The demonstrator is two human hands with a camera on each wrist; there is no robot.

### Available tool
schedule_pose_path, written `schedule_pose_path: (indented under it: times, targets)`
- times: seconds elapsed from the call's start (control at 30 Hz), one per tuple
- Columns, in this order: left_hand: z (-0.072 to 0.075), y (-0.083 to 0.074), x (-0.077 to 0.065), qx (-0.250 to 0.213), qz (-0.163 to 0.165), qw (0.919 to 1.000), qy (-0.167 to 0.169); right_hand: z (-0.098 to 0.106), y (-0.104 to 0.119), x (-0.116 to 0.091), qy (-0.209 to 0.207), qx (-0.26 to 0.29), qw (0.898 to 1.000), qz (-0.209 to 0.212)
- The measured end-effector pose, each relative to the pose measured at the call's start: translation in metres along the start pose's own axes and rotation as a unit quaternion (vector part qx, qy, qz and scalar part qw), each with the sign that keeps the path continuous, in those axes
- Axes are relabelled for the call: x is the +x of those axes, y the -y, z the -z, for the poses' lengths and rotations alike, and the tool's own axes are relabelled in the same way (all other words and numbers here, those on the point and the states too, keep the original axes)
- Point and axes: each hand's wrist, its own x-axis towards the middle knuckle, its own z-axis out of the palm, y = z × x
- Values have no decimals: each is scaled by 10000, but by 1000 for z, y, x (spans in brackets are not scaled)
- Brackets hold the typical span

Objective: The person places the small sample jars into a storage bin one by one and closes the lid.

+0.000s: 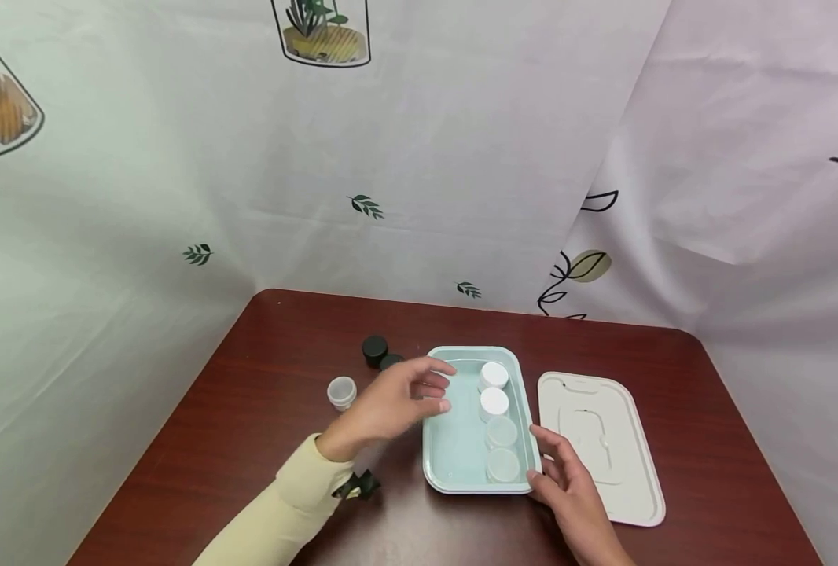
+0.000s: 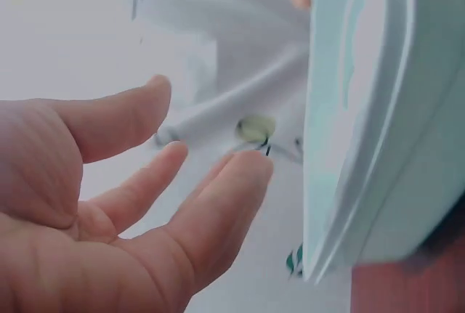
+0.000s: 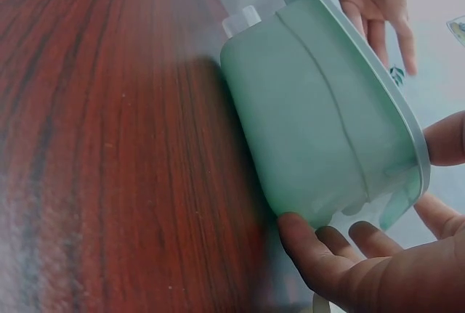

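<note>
One tub (image 1: pixel 454 452), pale mint, deep rectangular shape, rounded corners, lighter rolled rim, side walls smooth with a thin line running along them. It sits open-topped near mid-bench (image 1: pixel 200 464), toward the near side, between both hands. Inside finish looks plain and slightly glossy.

Counts: 4 small round jars in the tub, single file along its right side. 2 white-topped jars (image 1: pixel 494 404) at the far end, 2 translucent jars (image 1: pixel 503 466) at the near end. Left half of the tub floor is bare.

On the bench: 1 loose translucent jar (image 1: pixel 342 391) left of the tub, 2 black round pieces (image 1: pixel 374 350) further back, one partly hidden by the hand. 1 white lid (image 1: pixel 641 479) lying flat to the right, rounded corners, stepped panel in the middle.

Left hand (image 1: pixel 398 397): grip wide, thumb and fingers apart, just above the tub's left side, clear of it. Right hand (image 1: pixel 567 487): grip holding the tub's near right corner, thumb at the rim, fingers against the outer wall
</note>
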Motion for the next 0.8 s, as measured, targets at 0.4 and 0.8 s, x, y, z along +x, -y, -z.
schedule_pose_path:
  times: [0.4, 0.8]
  targets:
    - [80, 28, -17, -488, 301, 9920, -1125, 0, 1, -1, -51, -59, 9999, -152]
    - [112, 97, -33, -458, 1032, 9811, -1569, 0, 2, -1, -77, -103, 9997, -183]
